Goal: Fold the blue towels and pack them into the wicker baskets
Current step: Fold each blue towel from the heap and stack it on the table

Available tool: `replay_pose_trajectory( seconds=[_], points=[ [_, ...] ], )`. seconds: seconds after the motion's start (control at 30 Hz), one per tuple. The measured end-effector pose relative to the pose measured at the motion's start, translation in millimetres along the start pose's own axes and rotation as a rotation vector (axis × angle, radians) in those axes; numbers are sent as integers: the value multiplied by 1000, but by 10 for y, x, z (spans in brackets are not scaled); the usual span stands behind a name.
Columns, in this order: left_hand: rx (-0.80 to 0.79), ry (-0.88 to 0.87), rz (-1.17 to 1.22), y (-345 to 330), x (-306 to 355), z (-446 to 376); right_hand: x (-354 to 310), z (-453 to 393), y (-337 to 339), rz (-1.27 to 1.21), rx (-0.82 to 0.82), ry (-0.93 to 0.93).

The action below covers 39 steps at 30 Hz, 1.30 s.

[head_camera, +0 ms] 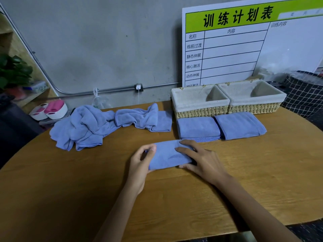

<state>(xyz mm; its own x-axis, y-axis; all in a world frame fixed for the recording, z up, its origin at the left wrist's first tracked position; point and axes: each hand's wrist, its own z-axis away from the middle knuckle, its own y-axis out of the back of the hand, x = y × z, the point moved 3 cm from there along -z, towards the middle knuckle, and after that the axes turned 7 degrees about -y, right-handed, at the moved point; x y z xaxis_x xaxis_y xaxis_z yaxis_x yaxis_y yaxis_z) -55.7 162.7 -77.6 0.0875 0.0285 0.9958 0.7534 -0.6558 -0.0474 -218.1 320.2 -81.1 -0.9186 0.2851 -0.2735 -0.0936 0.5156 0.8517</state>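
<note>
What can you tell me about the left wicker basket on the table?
The left wicker basket is rectangular, woven from pale straw-like fibre, with a beige cloth liner folded over its rim. It stands upright at the table's far edge, empty as far as can be seen, side against the second basket. A folded blue towel lies right before it.

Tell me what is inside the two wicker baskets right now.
Only pale cloth lining shows inside the left basket and the right basket; no towels visible. Their near walls hide the bottoms.

Blue towels (111, 124), straw-yellow baskets (201, 111) lined cream, brown wood table (244, 172), green-headed white board (236, 41).
</note>
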Motion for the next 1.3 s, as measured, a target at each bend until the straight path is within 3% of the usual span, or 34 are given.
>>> replay_pose_trajectory(
  seconds=[0.1,0.3,0.53,0.63,0.8,0.93,1.1,1.3],
  points=[
    [49,-96,-42,-15,2,3,-19,6,56,-121,-17,-93],
    [56,-165,10,12,44,20,-33,-79,100,-597,-14,-396],
    [14,-213,218,-10,242,-90,-124,-253,143,-1234,-178,-658],
    [-30,-193,218,-101,292,-162,-55,-311,230,-1383,-50,-686],
    [-80,-133,148,-535,342,-521,348,-502,465,-1205,169,-713],
    [-82,-253,31,-1040,440,-995,780,-753,675,-1041,285,-733],
    [-49,-298,-278,-1334,176,-1403,1152,-882,560,-663,253,-741],
    [54,-411,-353,-1308,-62,-1461,1274,-851,291,-380,260,-690]
  ],
)
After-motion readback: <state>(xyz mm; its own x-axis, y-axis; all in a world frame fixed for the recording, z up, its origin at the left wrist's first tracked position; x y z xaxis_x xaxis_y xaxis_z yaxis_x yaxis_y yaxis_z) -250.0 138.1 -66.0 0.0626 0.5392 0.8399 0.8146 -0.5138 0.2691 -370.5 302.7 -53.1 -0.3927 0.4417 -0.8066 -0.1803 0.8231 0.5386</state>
